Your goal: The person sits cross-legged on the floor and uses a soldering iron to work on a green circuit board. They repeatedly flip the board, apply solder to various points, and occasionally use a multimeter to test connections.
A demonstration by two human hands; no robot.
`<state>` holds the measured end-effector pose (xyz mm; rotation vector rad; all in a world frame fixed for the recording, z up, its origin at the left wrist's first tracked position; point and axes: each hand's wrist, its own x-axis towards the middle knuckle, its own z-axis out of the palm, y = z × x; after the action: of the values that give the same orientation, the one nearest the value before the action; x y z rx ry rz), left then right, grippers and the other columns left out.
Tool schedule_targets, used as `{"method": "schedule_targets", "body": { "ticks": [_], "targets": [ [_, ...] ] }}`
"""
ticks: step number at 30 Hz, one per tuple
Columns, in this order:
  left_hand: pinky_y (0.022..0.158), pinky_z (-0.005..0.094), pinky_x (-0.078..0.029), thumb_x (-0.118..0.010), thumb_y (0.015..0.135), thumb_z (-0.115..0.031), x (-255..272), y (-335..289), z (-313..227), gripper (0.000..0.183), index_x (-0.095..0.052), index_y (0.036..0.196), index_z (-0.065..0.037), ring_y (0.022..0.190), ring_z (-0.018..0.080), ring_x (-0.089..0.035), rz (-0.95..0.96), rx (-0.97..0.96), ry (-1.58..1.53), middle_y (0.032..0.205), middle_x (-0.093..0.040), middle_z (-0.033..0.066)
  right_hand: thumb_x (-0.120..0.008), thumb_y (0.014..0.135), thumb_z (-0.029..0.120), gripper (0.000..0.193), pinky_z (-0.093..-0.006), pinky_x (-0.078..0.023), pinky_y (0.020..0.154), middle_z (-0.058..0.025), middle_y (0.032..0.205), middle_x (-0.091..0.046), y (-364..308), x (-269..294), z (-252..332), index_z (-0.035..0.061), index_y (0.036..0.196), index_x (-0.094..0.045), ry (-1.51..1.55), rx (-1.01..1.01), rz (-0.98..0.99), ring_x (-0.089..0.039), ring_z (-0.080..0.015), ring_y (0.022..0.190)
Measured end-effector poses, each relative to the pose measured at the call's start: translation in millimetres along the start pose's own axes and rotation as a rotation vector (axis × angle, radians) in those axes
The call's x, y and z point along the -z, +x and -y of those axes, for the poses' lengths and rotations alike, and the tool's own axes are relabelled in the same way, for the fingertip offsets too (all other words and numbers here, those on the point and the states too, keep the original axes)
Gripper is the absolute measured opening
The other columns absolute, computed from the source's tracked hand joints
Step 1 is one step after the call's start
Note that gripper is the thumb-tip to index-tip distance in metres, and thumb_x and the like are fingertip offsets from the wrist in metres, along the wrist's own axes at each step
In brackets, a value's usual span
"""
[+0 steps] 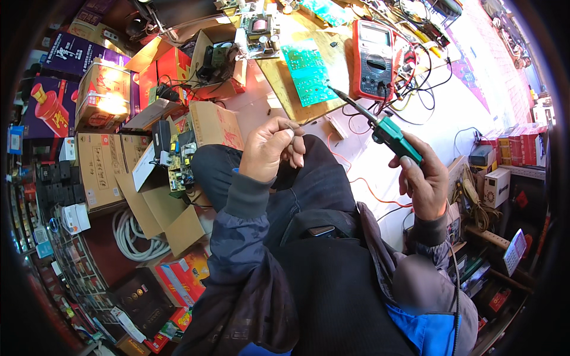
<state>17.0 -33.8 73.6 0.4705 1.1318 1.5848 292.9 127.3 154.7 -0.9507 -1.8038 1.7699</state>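
Head view: we are gripping the green-handled soldering iron (389,133) in our right hand (424,181), its tip hovering just off the green circuit board (306,71), while our left hand (270,148) is curling closed, pinching something too small to tell. We are judging the iron light and stiff, best held by the handle well back from the tip, with the red multimeter (374,59) and its tangled leads crowding the room just right of the board.
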Motion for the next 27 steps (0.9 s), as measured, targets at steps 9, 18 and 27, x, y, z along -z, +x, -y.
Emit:
{"method": "schedule_targets", "body": {
  "ticks": [9,18,27],
  "targets": [
    [0.069,0.0273,-0.054,-0.056,0.107,-0.018,-4.7,17.2,15.9,0.02,-0.065,0.105,-0.001,0.082,0.0156,-0.068,-0.159,-0.105,0.112,0.095,-0.069,0.0089,-0.061,0.101,0.0,0.04,-0.0201,-0.042,0.054,-0.0066,0.091,-0.071,1.3,-4.3,3.3,-0.0023,0.141,-0.061,-0.171,0.021,0.019,-0.053,-0.0031,0.06],
    [0.078,0.0273,-0.051,-0.058,0.103,-0.01,-5.1,26.7,28.5,0.017,-0.064,0.093,0.002,0.081,0.0114,-0.06,-0.233,-0.269,0.439,0.112,-0.061,0.009,-0.058,0.1,0.0,0.041,-0.02,-0.043,0.052,-0.0081,0.091,-0.071,8.2,-9.7,5.1,-0.0015,0.142,-0.06,-0.251,-0.003,0.042,-0.053,-0.0034,0.057],
    [0.079,0.0266,-0.05,-0.057,0.101,-0.01,-8.7,29.2,25.8,0.018,-0.065,0.092,0.003,0.081,0.0101,-0.059,-0.254,-0.271,0.429,0.12,-0.061,0.0103,-0.058,0.101,0.001,0.041,-0.0206,-0.043,0.051,-0.0082,0.09,-0.071,11.7,-14.3,12.2,-0.0014,0.141,-0.06,-0.274,-0.039,0.06,-0.053,-0.0036,0.056]
  ]
}}
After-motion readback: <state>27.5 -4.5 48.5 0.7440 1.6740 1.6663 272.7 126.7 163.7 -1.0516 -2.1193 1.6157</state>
